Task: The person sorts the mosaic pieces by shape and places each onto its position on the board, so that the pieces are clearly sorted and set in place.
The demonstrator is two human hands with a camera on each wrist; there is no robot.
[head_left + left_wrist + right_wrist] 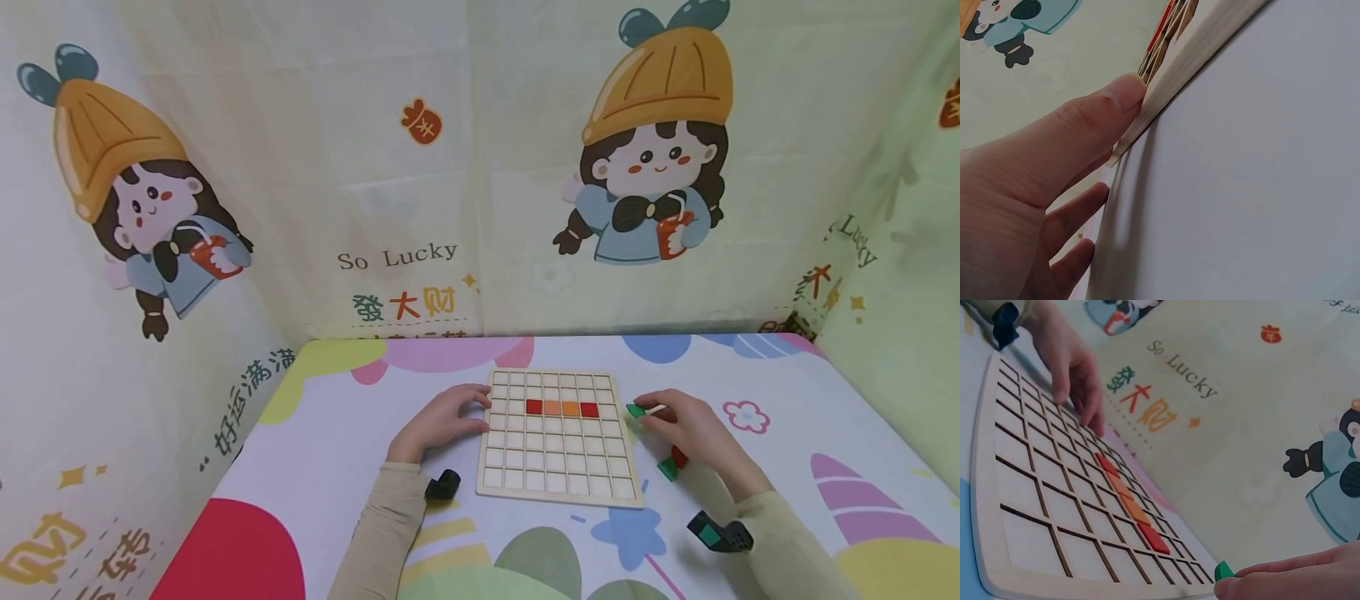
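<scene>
A wooden grid board (558,497) with square cells lies on the table between the hands. In one of its upper rows sit a red tile (534,407), two orange tiles (562,408) and another red tile (589,410), side by side. My left hand (442,421) rests against the board's left edge; in the left wrist view its thumb (1125,94) touches the board's side. Just off the right edge, my right hand (693,429) pinches a small green tile (1223,571) between thumb and fingers. Its full shape is partly hidden by the fingertips.
On the table below the right hand lie a green tile (667,468) and a red tile (678,457), close together. The cloth-covered table (360,450) has printed coloured shapes. A printed curtain (300,167) stands behind it and at both sides.
</scene>
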